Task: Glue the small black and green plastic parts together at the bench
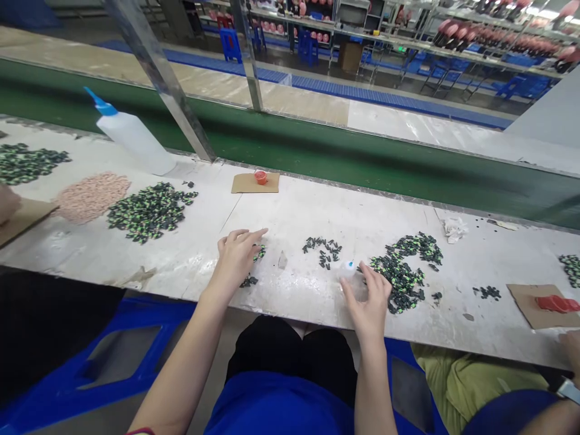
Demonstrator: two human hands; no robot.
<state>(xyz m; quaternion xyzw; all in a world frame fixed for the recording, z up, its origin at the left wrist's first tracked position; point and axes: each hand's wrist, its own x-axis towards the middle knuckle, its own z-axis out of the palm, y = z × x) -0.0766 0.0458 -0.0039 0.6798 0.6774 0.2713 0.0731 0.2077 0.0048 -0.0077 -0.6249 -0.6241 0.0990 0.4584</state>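
Note:
My left hand (237,258) hovers low over the table with its fingers stretched out, partly covering a few small black and green parts (259,252). A few dark pieces (248,281) lie beneath its wrist side. My right hand (369,293) has thumb and fingers apart beside a small white bottle with a blue tip (347,269); whether the thumb touches it I cannot tell. Left of the bottle is a loose cluster of small black parts (322,249). A larger heap of black and green parts (401,272) lies just right of my right hand.
A big white squeeze bottle (136,142) leans at the back left, near a black-green heap (149,211) and a pinkish heap (93,196). A red cap (260,177) sits on cardboard (242,183). At right, a co-worker's hand (571,347) is near another cardboard piece (525,302).

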